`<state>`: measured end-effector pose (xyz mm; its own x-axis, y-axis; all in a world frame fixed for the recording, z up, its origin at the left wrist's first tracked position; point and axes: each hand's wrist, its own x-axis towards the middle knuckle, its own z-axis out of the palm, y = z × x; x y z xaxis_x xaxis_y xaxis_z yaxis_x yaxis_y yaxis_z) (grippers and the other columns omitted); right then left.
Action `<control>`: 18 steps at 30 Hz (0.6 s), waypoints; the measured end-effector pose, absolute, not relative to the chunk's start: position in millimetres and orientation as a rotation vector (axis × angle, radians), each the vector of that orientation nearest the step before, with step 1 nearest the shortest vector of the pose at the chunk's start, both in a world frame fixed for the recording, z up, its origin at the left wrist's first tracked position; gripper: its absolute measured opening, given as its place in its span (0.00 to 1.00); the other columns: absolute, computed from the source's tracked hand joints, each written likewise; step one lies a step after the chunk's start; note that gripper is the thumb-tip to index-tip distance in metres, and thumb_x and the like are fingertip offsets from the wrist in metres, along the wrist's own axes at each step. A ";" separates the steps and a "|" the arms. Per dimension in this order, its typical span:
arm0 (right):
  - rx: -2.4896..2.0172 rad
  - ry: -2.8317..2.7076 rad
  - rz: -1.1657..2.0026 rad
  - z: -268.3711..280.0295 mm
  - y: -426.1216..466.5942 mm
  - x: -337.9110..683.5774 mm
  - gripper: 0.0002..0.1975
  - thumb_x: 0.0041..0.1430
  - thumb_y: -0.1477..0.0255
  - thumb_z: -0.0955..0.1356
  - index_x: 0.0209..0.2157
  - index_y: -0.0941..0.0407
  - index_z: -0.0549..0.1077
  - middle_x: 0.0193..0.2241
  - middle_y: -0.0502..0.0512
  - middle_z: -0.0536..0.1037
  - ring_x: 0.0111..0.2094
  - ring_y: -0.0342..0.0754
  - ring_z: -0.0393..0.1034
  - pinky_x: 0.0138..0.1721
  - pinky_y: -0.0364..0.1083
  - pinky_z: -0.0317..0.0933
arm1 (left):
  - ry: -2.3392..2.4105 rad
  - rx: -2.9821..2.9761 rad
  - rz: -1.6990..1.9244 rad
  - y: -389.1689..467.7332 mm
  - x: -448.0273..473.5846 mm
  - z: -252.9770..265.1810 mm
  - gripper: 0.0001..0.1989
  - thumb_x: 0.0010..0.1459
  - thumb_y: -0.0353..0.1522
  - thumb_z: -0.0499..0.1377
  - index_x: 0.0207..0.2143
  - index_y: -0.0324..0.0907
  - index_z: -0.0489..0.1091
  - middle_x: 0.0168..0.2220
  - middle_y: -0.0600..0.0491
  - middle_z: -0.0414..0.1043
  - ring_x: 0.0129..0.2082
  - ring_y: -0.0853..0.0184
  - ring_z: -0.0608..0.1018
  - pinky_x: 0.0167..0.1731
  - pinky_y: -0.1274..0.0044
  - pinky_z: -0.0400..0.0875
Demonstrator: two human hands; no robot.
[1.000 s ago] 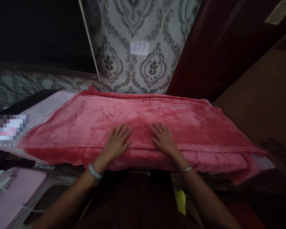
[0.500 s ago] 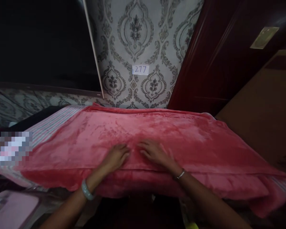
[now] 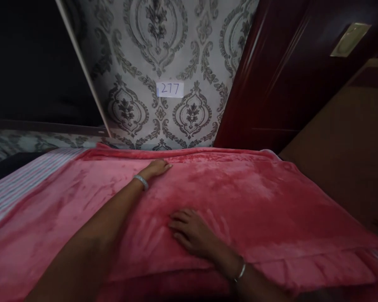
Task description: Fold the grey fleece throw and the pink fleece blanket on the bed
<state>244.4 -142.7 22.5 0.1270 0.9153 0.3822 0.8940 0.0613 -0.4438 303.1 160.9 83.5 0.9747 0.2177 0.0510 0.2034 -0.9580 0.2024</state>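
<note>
Where the left hand (image 3: 157, 167) lies: palm down near the far edge of the pink-red blanket (image 3: 255, 197), arm at full stretch, probably because the cloth runs that deep; fingertips hidden, so gripping or not, I cannot tell.
Right hand (image 3: 189, 233): unclenched, fingers loosely spread mid-blanket, holding nothing, a flat touch that seems to suit soft pile.
Blanket: one, spread out beside the wall (image 3: 204, 25), over striped cloth (image 3: 34, 176), perhaps as its cover.
Stripes: showing in two places, left and right; one piece or two, can't say.
Bracelets: two, pale (image 3: 141, 182) left, thin (image 3: 240, 272) right.
Paper slip (image 3: 170, 89): one, reading 277, likely a marker.
</note>
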 end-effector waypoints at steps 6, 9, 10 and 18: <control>-1.791 -1.711 0.149 27.0 -142.6 248.0 0.14 0.71 0.69 0.64 0.54 0.52 0.75 0.56 0.54 0.75 0.56 0.49 0.64 0.59 0.52 0.58 | 0.311 2.938 0.107 167.9 322.8 73.8 0.20 0.69 0.43 0.52 0.40 0.36 0.76 0.41 0.43 0.80 0.40 0.58 0.79 0.42 0.73 0.70; -1.814 -1.712 0.168 29.1 -142.4 249.4 0.14 0.72 0.68 0.64 0.55 0.51 0.75 0.57 0.53 0.74 0.57 0.48 0.64 0.59 0.50 0.57 | 0.497 2.986 0.425 170.3 323.5 67.2 0.22 0.71 0.42 0.47 0.45 0.35 0.74 0.47 0.38 0.78 0.48 0.52 0.78 0.48 0.68 0.69; -1.821 -1.712 0.172 29.7 -142.2 249.8 0.14 0.72 0.68 0.64 0.55 0.51 0.75 0.58 0.52 0.74 0.57 0.48 0.63 0.60 0.50 0.56 | 0.560 2.996 0.518 171.6 324.0 64.4 0.22 0.71 0.42 0.46 0.47 0.35 0.73 0.48 0.36 0.78 0.49 0.51 0.78 0.49 0.67 0.69; -1.886 -1.743 0.149 31.7 -141.6 247.1 0.14 0.72 0.68 0.64 0.56 0.52 0.74 0.60 0.52 0.73 0.58 0.48 0.63 0.61 0.49 0.56 | 0.371 3.014 0.212 188.5 338.6 58.9 0.22 0.70 0.42 0.48 0.44 0.38 0.76 0.47 0.40 0.80 0.47 0.53 0.80 0.47 0.69 0.71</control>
